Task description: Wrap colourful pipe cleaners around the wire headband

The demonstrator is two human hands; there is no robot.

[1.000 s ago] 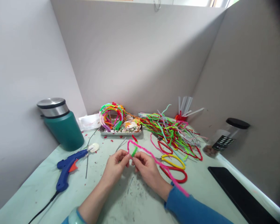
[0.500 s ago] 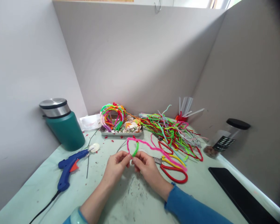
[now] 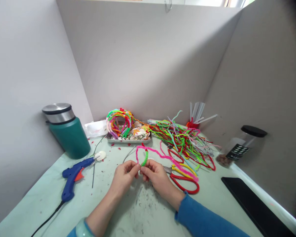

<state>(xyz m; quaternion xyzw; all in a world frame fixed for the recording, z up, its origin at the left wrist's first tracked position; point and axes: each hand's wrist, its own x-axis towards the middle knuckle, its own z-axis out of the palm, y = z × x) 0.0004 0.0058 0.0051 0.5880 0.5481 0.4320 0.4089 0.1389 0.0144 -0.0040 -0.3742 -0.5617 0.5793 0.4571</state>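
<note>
Close together above the table, my two hands meet fingertip to fingertip. My left hand [image 3: 124, 176] is closed in a pinch around the near end of a bright pink pipe cleaner [image 3: 158, 151], which arches up and trails off to the right. Between thumb and fingers, my right hand [image 3: 156, 174] pinches the lower end of a short, curved green pipe cleaner piece [image 3: 145, 158] with a red tip. The exact contact between pink and green is hidden by my fingertips. Just right of my right hand lie scissors [image 3: 185, 190] with red handles, and yellow loops beside them.
A metal tray [image 3: 128, 141] holds coiled pipe-cleaner rings [image 3: 112, 120] and small discs. Right of it spreads a pipe cleaner pile [image 3: 180, 135]. A blue glue gun [image 3: 70, 186] and green bottle [image 3: 74, 141] stand left; a tilted jar [image 3: 239, 149] and black bar [image 3: 254, 204] right.
The view has shifted very slightly. My hands keep the same pinch, and the green piece with its red tip stands a little more upright.
</note>
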